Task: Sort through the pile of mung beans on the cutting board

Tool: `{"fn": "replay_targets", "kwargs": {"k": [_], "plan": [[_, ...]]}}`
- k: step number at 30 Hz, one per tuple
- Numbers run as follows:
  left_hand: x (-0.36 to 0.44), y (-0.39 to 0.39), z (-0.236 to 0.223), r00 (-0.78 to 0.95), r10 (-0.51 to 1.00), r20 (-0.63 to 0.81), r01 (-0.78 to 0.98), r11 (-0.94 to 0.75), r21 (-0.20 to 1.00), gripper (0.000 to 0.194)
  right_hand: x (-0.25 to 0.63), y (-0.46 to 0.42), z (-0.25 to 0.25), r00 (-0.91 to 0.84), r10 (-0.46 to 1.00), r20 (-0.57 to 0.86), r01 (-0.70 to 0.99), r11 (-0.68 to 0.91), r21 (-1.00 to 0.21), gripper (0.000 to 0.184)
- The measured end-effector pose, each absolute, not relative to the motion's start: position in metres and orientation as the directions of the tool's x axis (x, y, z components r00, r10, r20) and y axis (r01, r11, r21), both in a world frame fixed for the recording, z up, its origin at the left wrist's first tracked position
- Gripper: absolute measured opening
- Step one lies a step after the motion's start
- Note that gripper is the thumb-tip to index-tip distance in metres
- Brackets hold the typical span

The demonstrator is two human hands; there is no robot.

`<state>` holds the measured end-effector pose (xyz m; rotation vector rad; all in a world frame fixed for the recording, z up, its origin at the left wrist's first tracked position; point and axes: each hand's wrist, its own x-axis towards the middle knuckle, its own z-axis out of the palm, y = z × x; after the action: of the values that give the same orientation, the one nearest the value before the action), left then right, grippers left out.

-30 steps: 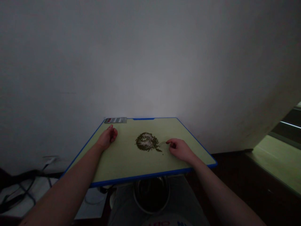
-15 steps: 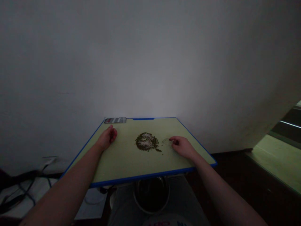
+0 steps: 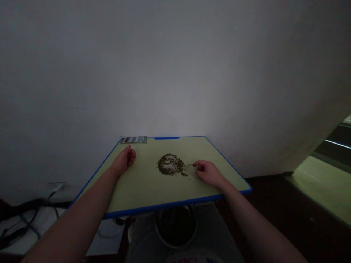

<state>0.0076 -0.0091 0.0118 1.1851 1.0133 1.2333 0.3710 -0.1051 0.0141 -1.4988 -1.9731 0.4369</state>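
Observation:
A round pile of small green beans mixed with white grains (image 3: 170, 164) lies in the middle of the pale yellow tabletop (image 3: 142, 190). To its right, my right hand (image 3: 210, 172) pinches a thin, clear curved strip (image 3: 188, 166) whose far end reaches the pile's right edge. Its exact kind is unclear. My left hand (image 3: 124, 160) rests on the left side of the table, fingers curled in; nothing shows in them. Several stray beans (image 3: 184, 174) lie at the pile's lower right.
A phone-like flat object (image 3: 134, 140) lies at the table's far left corner, its screen blurred. A blue rim edges the table, and a grey wall (image 3: 175, 73) stands behind. Below the near edge, a metal bowl (image 3: 177, 226) sits between my legs. Cables (image 3: 30, 219) run at lower left.
My right hand has moved left with the clear strip, bringing its end to the pile's edge. The left hand has stayed in place.

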Motion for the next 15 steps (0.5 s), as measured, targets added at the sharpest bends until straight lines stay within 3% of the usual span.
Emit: {"fn": "replay_targets", "kwargs": {"k": [5, 15], "plan": [[0.008, -0.009, 0.011, 0.094, 0.993, 0.068, -0.140, -0.054, 0.989, 0.046, 0.375, -0.101, 0.014, -0.058, 0.967, 0.246, 0.771, 0.200, -0.604, 0.033], [0.008, -0.010, 0.011, 0.096, 0.991, 0.089, -0.127, -0.076, 0.989, 0.045, 0.378, -0.092, 0.014, -0.035, 0.954, 0.299, 0.782, 0.213, -0.586, 0.032]]}}
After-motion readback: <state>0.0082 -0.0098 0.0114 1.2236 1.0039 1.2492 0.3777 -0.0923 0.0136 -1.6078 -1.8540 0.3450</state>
